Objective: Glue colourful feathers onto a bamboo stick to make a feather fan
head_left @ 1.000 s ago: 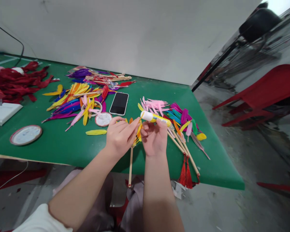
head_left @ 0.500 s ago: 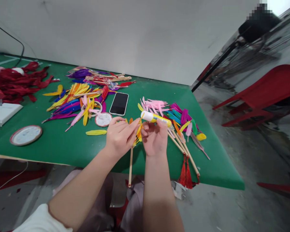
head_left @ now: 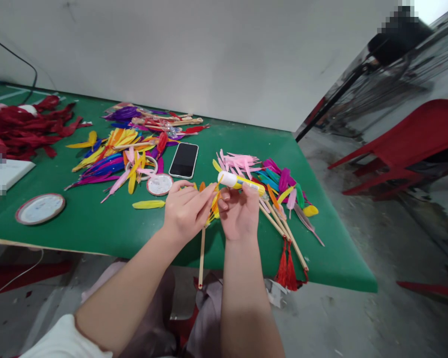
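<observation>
My right hand point(head_left: 241, 211) is closed around a yellow glue stick point(head_left: 251, 186), its white end pointing left. My left hand point(head_left: 186, 206) is closed in a pinch on a yellow feather point(head_left: 220, 181). Only the feather's thin tip shows, right at the glue stick's white end; whether they touch is hard to tell. Beneath my hands lies a wooden stick point(head_left: 202, 258) with yellow and orange feathers point(head_left: 212, 217) at its top, partly hidden by my fingers. Its lower end juts over the table edge. A loose yellow feather point(head_left: 148, 204) lies left of my left hand.
Pink feathers point(head_left: 239, 161), other coloured feathers and sticks with red tassels point(head_left: 286, 271) lie on the right of the green table point(head_left: 108, 219). A phone point(head_left: 184, 160), tape rolls point(head_left: 40, 209) and feather piles point(head_left: 100, 166) lie left. A red chair point(head_left: 414, 134) stands right.
</observation>
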### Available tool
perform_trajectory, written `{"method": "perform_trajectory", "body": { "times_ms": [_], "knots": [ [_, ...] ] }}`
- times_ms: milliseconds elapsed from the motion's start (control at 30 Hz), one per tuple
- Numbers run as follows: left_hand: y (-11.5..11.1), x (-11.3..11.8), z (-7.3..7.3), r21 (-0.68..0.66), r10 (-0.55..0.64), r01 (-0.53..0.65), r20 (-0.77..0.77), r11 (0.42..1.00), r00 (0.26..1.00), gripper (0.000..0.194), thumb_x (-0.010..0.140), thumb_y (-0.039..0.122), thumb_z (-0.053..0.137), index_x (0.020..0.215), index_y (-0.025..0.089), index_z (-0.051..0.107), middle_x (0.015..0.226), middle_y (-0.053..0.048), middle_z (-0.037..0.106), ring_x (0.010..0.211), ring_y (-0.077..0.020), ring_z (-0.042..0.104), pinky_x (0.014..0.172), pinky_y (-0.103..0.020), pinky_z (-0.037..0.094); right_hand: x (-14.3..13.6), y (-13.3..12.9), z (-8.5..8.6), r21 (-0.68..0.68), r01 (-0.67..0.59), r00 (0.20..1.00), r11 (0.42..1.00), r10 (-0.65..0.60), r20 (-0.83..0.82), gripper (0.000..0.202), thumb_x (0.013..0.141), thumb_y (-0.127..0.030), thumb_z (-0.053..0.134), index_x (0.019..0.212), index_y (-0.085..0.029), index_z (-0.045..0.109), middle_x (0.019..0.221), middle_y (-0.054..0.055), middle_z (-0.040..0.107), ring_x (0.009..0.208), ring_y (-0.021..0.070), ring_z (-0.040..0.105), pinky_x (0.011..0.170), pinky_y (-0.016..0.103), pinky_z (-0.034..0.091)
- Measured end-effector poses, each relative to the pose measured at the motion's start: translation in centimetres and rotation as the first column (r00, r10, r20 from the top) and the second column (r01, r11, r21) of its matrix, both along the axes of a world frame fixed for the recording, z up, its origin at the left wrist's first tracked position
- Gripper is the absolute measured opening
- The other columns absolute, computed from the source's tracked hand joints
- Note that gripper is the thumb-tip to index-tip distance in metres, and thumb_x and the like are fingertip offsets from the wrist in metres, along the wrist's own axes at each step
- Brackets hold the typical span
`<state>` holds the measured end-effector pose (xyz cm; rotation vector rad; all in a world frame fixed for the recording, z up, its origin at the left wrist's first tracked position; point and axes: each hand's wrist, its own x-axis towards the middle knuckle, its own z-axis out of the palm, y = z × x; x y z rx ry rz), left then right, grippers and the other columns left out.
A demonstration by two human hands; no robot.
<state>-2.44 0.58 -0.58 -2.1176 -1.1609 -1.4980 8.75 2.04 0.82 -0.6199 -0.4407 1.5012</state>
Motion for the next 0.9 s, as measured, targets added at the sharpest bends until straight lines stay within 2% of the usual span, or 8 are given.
{"method": "perform_trajectory", "body": {
  "times_ms": [133, 233, 333, 467, 567, 667, 800, 900],
  "knots": [
    [-0.1, 0.2, 0.0, -0.025, -0.041, 0.042, 0.070, 0.999, 0.997, 0.021, 0.075, 0.011, 0.055, 0.094, 0.014, 0.063, 0.055, 0.002, 0.058, 0.050, -0.0081, 0.049, 0.070, -0.029, 0.043, -0.1, 0.1, 0.0, -0.009, 0.009, 1.000, 1.000, -0.009, 0.013, 0.019, 0.060, -0.029, 0.062, 0.070, -0.018, 0.049, 0.052, -0.006, 0.053, 0.043, 0.0036, 0.045, 0.034, 0.011, 0.034],
    [-0.6, 0.6, 0.4, -0.170, -0.094, 0.146, 0.280, 0.975, 0.955, 0.015, 0.077, 0.015, 0.053, 0.086, 0.014, 0.065, 0.053, 0.001, 0.059, 0.053, -0.0093, 0.052, 0.071, -0.030, 0.044, -0.1, 0.2, -0.1, -0.056, 0.022, 0.998, 0.998, -0.019, 0.061, 0.022, 0.060, -0.031, 0.063, 0.072, -0.017, 0.050, 0.050, -0.007, 0.050, 0.042, 0.0040, 0.045, 0.035, 0.013, 0.036],
    [-1.0, 0.8, 0.8, -0.357, -0.075, 0.328, 0.568, 0.875, 0.819, 0.015, 0.079, 0.023, 0.052, 0.080, 0.016, 0.066, 0.048, 0.003, 0.056, 0.050, -0.0094, 0.052, 0.063, -0.027, 0.045, -0.1, 0.4, -0.2, -0.113, 0.074, 0.995, 0.991, -0.065, 0.079, 0.026, 0.059, -0.032, 0.066, 0.075, -0.017, 0.050, 0.051, -0.008, 0.050, 0.042, 0.0042, 0.046, 0.035, 0.013, 0.035],
    [-1.0, 0.9, 0.9, -0.376, -0.046, 0.558, 0.799, 0.740, 0.600, 0.017, 0.078, 0.030, 0.055, 0.079, 0.017, 0.066, 0.044, 0.004, 0.053, 0.041, -0.0070, 0.047, 0.047, -0.023, 0.041, 0.0, 0.7, -0.1, -0.156, 0.137, 0.989, 0.978, -0.126, 0.081, 0.029, 0.061, -0.038, 0.066, 0.074, -0.017, 0.051, 0.053, -0.007, 0.056, 0.039, 0.0037, 0.045, 0.033, 0.013, 0.034],
    [-0.7, 0.8, 0.7, -0.326, -0.071, 0.665, 0.866, 0.672, 0.495, 0.017, 0.077, 0.030, 0.056, 0.078, 0.016, 0.066, 0.043, 0.004, 0.051, 0.039, -0.0065, 0.046, 0.044, -0.022, 0.040, 0.2, 0.9, 0.1, -0.180, 0.149, 0.988, 0.972, -0.137, 0.077, 0.030, 0.064, -0.043, 0.064, 0.068, -0.017, 0.050, 0.048, -0.007, 0.055, 0.035, 0.0034, 0.043, 0.031, 0.013, 0.032],
    [-0.3, 0.5, 0.4, -0.290, -0.066, 0.707, 0.901, 0.645, 0.429, 0.016, 0.075, 0.030, 0.058, 0.076, 0.016, 0.065, 0.044, 0.004, 0.051, 0.041, -0.0068, 0.047, 0.044, -0.021, 0.041, 0.5, 0.9, 0.2, -0.185, 0.117, 0.992, 0.976, -0.107, 0.064, 0.036, 0.065, -0.046, 0.063, 0.056, -0.018, 0.044, 0.037, -0.008, 0.047, 0.031, 0.0033, 0.040, 0.029, 0.013, 0.028],
    [0.1, 0.2, 0.2, -0.299, -0.040, 0.704, 0.906, 0.644, 0.420, 0.016, 0.073, 0.030, 0.060, 0.079, 0.016, 0.065, 0.052, 0.002, 0.056, 0.047, -0.0063, 0.050, 0.047, -0.020, 0.044, 1.2, 0.7, 0.1, -0.156, 0.056, 0.996, 0.986, -0.045, 0.078, 0.044, 0.067, -0.045, 0.062, 0.045, -0.017, 0.035, 0.033, -0.008, 0.041, 0.028, 0.0014, 0.034, 0.027, 0.012, 0.024],
    [0.4, -0.1, 0.1, -0.325, -0.022, 0.698, 0.898, 0.638, 0.439, 0.021, 0.072, 0.029, 0.061, 0.088, 0.016, 0.064, 0.060, 0.001, 0.059, 0.050, -0.0061, 0.052, 0.049, -0.019, 0.045, 1.5, 0.6, 0.2, -0.161, 0.068, 0.997, 0.985, -0.060, 0.054, 0.035, 0.067, -0.038, 0.062, 0.050, -0.016, 0.041, 0.034, -0.008, 0.043, 0.029, 0.0017, 0.035, 0.028, 0.012, 0.026]
  ]
}}
